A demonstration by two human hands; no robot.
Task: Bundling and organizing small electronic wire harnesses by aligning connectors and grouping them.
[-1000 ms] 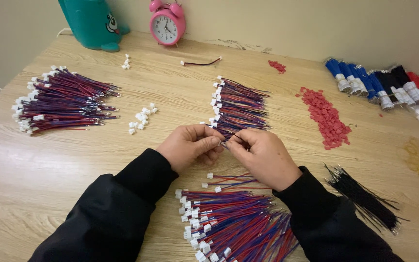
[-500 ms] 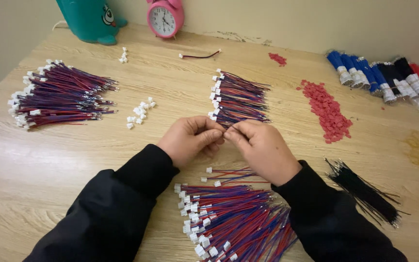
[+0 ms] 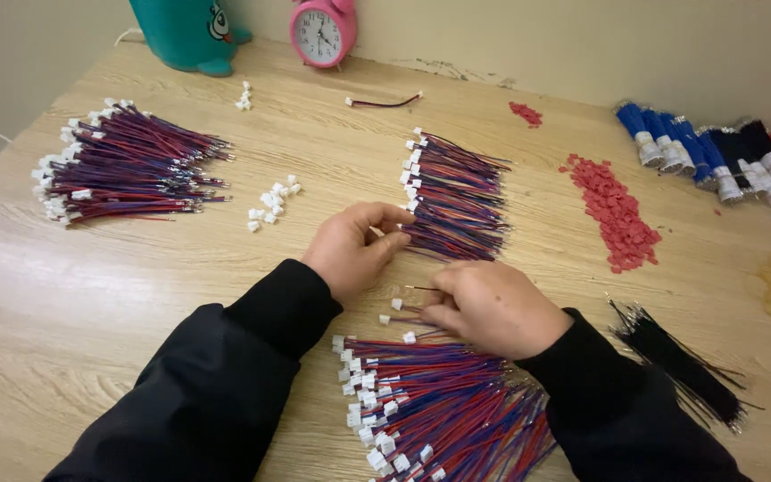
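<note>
My left hand rests at the near left corner of the middle bundle of red-and-blue wires, thumb and fingers pinched on a wire at its white-connector end. My right hand lies lower, at the top of the near pile of red-and-blue wires. Its fingertips pinch a loose wire with a white connector that lies apart from that pile. Both sleeves are black.
A third wire bundle lies at the left, with loose white connectors beside it. Red plastic pieces, black wires and blue, black and red bundles are at the right. A teal object and pink clock stand at the back.
The hands, joined at the middle bundle's edge before, have parted. My right hand dropped toward the near pile while my left stayed at the middle bundle.
</note>
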